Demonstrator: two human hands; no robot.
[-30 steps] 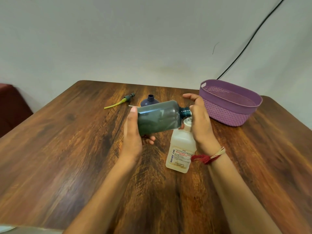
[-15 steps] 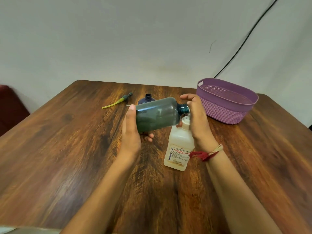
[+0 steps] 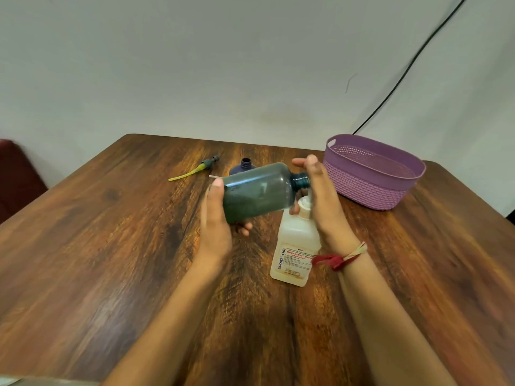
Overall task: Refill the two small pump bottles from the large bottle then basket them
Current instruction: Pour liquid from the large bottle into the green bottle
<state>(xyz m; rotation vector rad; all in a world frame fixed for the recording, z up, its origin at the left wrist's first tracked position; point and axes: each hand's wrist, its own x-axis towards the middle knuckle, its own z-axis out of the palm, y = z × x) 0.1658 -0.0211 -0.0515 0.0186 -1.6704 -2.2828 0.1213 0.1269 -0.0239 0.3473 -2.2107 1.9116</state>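
Large bottle (image 3: 256, 193): dark teal, off the table, lying near horizontal with the open threaded neck pointing right and slightly up. Dark fill shows in the body.
Left hand (image 3: 216, 218): wrapped round the bottle's base end, thumb on top, fingertips showing underneath. It carries the bottle.
White bottle (image 3: 295, 246): upright on the table (image 3: 111, 246), directly below the large bottle's neck, mouth just under and right of the shoulder. Printed label faces the camera. Cap off.
Right hand (image 3: 323, 196): at the white bottle's top. Lower fingers curl round its neck, and one fingertip shows on the far side of the mouth. Thumb and forefinger stick up beside the large bottle's neck; can't tell if they touch it. Red-and-cream thread (image 3: 337, 259) is tied at that wrist.
Purple bottle (image 3: 245, 165): behind the large bottle and mostly hidden by it, upright, neck open.
Pump (image 3: 195, 171): lies flat on the table, left of the purple bottle, grey head pointing away, yellow-green tube trailing toward the near left. A thin pale tube end pokes out by the left thumb; the rest is hidden.
Basket (image 3: 373, 174): purple, woven-look, at the far right of the table, just beyond the right hand. Nothing visible inside.
Black cable (image 3: 404, 71) runs down the wall behind the basket.
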